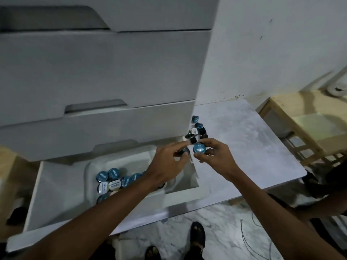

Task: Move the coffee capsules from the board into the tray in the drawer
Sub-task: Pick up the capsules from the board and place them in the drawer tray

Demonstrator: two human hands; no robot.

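Several coffee capsules with blue or white lids and black bodies lie in a small heap [197, 129] on the pale marbled board [249, 147], close to the drawer unit. My right hand [214, 156] is shut on a blue-lidded capsule [198, 148] just above the board's left edge. My left hand [165, 166] pinches a dark capsule [183, 151] right beside it, over the open drawer. Below, a white tray [97, 164] in the drawer [56, 194] holds several capsules [112, 180]; my left wrist hides part of them.
Closed grey drawer fronts [103, 72] rise above the open drawer. A wooden rack [308, 124] stands right of the board, against the white wall. My sandalled feet [197, 235] and thin cables [249, 237] are on the marble floor.
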